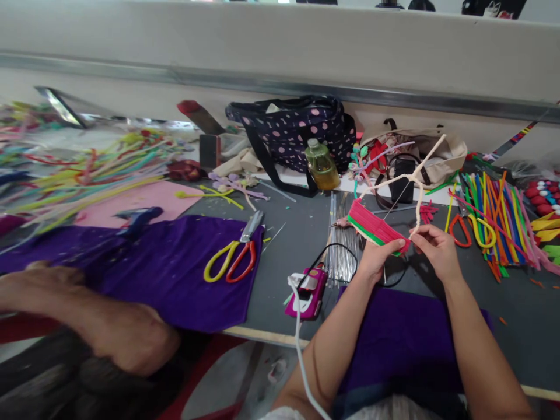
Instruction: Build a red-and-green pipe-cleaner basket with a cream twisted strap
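Observation:
My left hand [377, 259] is closed on the lower edge of a small panel of pipe cleaners [380, 224], banded pink, green and cream. From the panel's corners a cream pipe cleaner [419, 198] arches up, twisted at the top with one end sticking up. The thumb and fingers of my right hand [435, 248] pinch its lower end, at the panel's right corner. Both hands are held above a purple cloth [394, 338] at the table's front edge. Behind my left hand lie clear thin sticks [339, 256], with a pink-tipped tool [342, 223] over them.
A magenta and white device [308, 294] with a white cord [298, 344] lies left of my arms. Scissors [236, 256] rest on another purple cloth [184, 274], near a co-worker's arm [100, 315]. A bottle [322, 166] and dotted bag [297, 128] stand behind; colourful pipe cleaners [499, 216] lie right.

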`<state>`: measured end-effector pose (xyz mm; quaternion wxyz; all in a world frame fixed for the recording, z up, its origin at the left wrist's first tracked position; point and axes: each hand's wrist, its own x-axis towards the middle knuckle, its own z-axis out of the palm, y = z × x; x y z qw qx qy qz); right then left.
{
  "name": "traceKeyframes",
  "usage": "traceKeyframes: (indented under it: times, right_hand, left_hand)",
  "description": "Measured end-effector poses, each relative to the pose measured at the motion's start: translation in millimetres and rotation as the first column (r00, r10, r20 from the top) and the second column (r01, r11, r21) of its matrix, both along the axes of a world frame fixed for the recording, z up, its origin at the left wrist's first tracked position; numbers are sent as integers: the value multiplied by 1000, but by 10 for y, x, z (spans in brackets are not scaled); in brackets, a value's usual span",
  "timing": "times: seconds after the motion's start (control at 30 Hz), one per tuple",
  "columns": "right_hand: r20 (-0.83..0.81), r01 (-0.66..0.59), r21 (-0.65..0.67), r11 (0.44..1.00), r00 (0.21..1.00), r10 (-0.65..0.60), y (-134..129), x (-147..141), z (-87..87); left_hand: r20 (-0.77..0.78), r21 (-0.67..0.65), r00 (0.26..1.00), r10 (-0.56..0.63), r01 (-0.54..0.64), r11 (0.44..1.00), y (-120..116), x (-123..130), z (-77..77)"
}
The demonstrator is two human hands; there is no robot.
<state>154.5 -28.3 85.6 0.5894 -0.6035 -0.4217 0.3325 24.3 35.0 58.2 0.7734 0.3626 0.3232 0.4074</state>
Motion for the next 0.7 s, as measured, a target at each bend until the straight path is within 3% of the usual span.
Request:
traceKeyframes:
  times: [0.43,0.7]
  right_hand:
    - [-141,-59,-7,998,988,58,41,-9,-76]
    - [-143,-115,10,993,983,115,34,-27,-88]
  left_hand:
    - [52,-122,997,-57,63,991,23,-8,23]
    - [98,-233,993,-65,86,969,49,-24,-10]
